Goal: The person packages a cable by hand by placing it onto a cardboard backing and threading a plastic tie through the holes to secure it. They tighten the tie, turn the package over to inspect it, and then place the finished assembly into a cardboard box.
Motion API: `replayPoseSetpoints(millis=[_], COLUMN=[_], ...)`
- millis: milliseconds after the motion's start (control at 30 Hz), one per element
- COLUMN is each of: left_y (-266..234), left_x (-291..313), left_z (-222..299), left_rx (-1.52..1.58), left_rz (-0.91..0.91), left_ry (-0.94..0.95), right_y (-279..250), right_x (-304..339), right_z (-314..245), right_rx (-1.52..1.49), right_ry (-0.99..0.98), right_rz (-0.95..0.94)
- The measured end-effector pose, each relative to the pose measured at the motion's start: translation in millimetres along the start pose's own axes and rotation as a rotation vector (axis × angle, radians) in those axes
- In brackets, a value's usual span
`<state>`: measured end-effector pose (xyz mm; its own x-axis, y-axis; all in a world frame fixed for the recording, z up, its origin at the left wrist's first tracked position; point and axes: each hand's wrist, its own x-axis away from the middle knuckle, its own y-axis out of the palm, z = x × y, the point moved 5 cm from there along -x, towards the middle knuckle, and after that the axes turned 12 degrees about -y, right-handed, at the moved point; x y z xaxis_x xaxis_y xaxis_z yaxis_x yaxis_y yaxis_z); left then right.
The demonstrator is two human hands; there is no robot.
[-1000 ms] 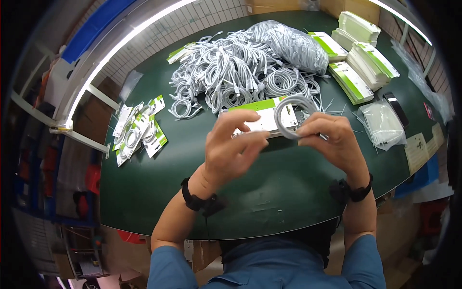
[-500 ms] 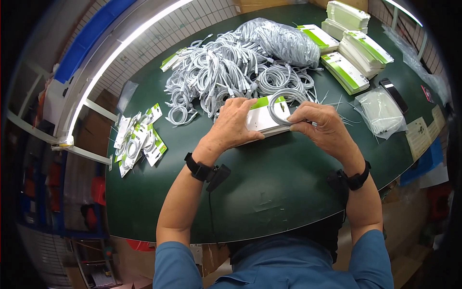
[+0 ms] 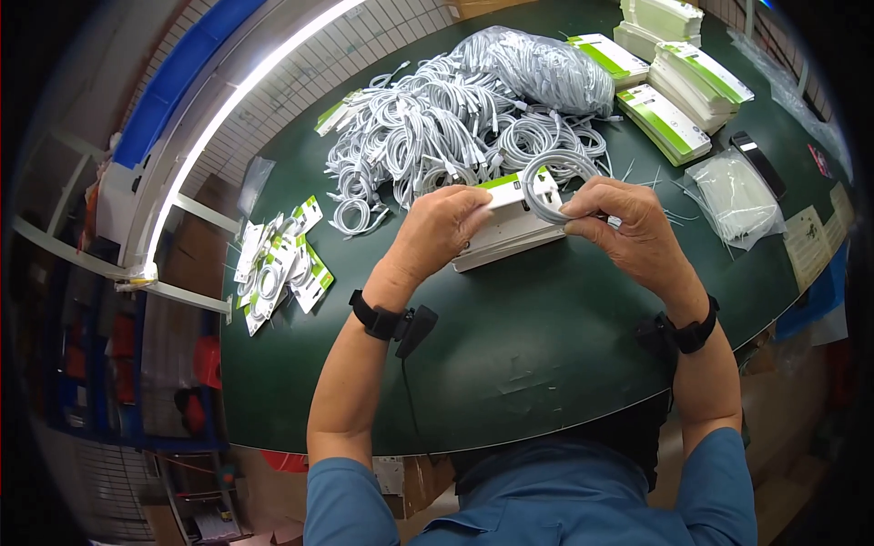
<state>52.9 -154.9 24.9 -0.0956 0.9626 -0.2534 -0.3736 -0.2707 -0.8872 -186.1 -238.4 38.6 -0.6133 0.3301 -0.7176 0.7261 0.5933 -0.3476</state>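
My left hand (image 3: 442, 227) is closed, thumb against fingers, on the edge of a white and green packaging card (image 3: 506, 193). That card is tilted up off a stack of cards (image 3: 510, 244) lying in front of me. Between finger and thumb, my right hand (image 3: 626, 226) pinches a coiled grey cable (image 3: 531, 202). The coil stands up against the right end of the tilted card and partly covers it. A light-coloured plug end shows beside the right fingers.
Beyond my hands lies a large heap of coiled grey cables (image 3: 414, 132), with a bagged bundle (image 3: 555, 73) behind. Carded cables (image 3: 273, 264) lie at left. Card stacks (image 3: 665, 123) stand back right, near a bag of white ties (image 3: 733, 196) and a black phone-like device (image 3: 757, 164).
My left hand has lifted the top card's near edge off the stack, tilting it. My right hand keeps the coil at the card's end. The whole view has shifted slightly.
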Motion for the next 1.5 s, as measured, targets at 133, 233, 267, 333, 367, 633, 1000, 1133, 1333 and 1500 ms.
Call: replayPoseSetpoints(millis=[133, 233, 267, 333, 367, 633, 1000, 1133, 1333, 1500], left_y=[-6.4, -15.5, -18.4, -21.1, -18.1, 10.8, 1.2, 49.3, 65.2, 73.9], left_x=[20.8, 47.6, 60.2, 83.9, 95.8, 121.8, 154.3, 169.2, 170.4, 176.1], left_z=[15.0, 39.7, 51.2, 71.9, 77.5, 68.5, 64.4, 55.7, 47.1, 47.1], left_rx=[-0.189, -0.266, -0.307, -0.388, -0.372, -0.131, 0.372, 1.485, 2.027, 1.988], left_rz=[0.313, 0.470, 0.461, 0.438, 0.426, 0.151, 0.303, -0.225, -0.212, -0.170], left_ry=[0.199, 0.266, 0.261, 0.251, 0.225, 0.000, -0.113, -0.848, -0.980, -0.927], right_y=[-3.0, -2.4, -3.5, 3.0, 11.2, 82.0, 78.7, 81.1, 88.6, 91.9], right_x=[-0.1, 2.6, 3.6, -1.2, -1.2, 17.5, 15.0, 14.3, 20.5, 22.2], right_z=[-11.1, -16.5, -17.5, -24.6, -29.4, -21.2, -18.9, -21.7, -32.9, -42.9], right_rx=[-0.054, -0.090, -0.109, -0.085, -0.067, 0.040, 0.110, 0.063, 0.078, 0.088], right_ry=[-0.035, -0.024, -0.017, -0.035, -0.060, -0.133, -0.226, -0.249, -0.348, -0.373], right_rz=[0.125, 0.191, 0.234, 0.159, 0.105, -0.149, -0.068, -0.111, -0.183, -0.282])
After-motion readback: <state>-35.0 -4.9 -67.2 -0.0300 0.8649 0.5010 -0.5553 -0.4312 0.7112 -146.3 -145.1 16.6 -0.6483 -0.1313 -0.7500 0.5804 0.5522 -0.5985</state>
